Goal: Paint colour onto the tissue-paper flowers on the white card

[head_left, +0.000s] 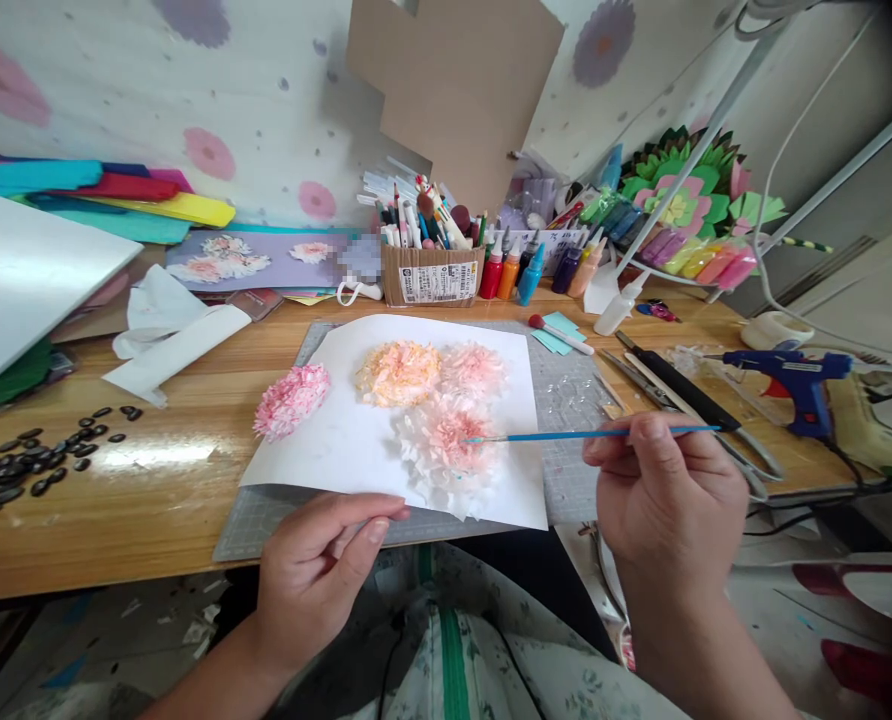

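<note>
My right hand pinches a thin blue paintbrush, held nearly level. The brush tip meets the pink centre of a white ruffled paper flower. Curled at the front edge of a white sheet of paper is my left hand, thumb against the fingers; whether anything is between them is hidden. Also on the sheet are a yellow-orange ruffled flower and a pale pink one. A brighter pink flower lies at the sheet's left edge.
Black pebbles lie on the left of the wooden table. Behind the grey cutting mat stand a pen box and paint bottles. A makeup-style brush, scissors and a blue glue gun lie to the right.
</note>
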A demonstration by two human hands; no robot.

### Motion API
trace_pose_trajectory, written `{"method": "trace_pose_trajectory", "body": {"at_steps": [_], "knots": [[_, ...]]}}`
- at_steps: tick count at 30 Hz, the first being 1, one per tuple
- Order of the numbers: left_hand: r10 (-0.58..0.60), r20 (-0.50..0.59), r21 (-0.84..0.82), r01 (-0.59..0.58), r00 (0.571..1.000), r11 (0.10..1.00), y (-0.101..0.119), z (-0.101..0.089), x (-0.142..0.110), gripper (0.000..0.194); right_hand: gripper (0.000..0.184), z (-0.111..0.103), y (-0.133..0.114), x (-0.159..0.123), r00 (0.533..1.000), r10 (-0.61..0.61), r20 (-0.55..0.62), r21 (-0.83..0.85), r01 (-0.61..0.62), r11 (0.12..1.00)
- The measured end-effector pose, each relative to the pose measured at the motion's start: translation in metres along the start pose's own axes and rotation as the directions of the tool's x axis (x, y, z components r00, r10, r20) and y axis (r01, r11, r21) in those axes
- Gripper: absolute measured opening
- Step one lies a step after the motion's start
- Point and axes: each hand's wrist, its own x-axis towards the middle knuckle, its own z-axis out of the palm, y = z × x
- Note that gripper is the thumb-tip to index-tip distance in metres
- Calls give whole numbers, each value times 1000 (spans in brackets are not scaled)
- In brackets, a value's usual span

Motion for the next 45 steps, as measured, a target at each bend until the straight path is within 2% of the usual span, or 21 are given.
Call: {"method": "trace_pose_trajectory", "body": {"at_steps": [4,10,16,22,28,35,45], "knots": [[2,-3,-5,-2,1000,1000,-1,1,0,23,34,-4,-2,4,1000,-9,-17,-2,9,1000],[5,-4,-2,-5,1000,1000,1,0,1,23,36,5,0,-4,999,19,32,-11,-19,1000],[13,-18,-25,-14,1000,1000,2,2,2,23,35,-4,-2,4,1000,-5,6,-18,5,1000],[10,-14,-14,-11,1000,1000,3,0,3,22,33,-1,0,-3,999,10,43,-28,-8,1000],[17,-20,-19,-17,1000,1000,4,0,3,21,35,-4,-4,6,1000,-9,14,-23,9,1000],[16,-13,-16,-16,1000,1000,5,0,4,24,36,12,-4,-3,999,13,45,-29,-11,1000],[14,-18,-14,-14,1000,1000,4,-1,4,22,35,10,-3,3,1000,3,24,-29,-3,1000]]}}
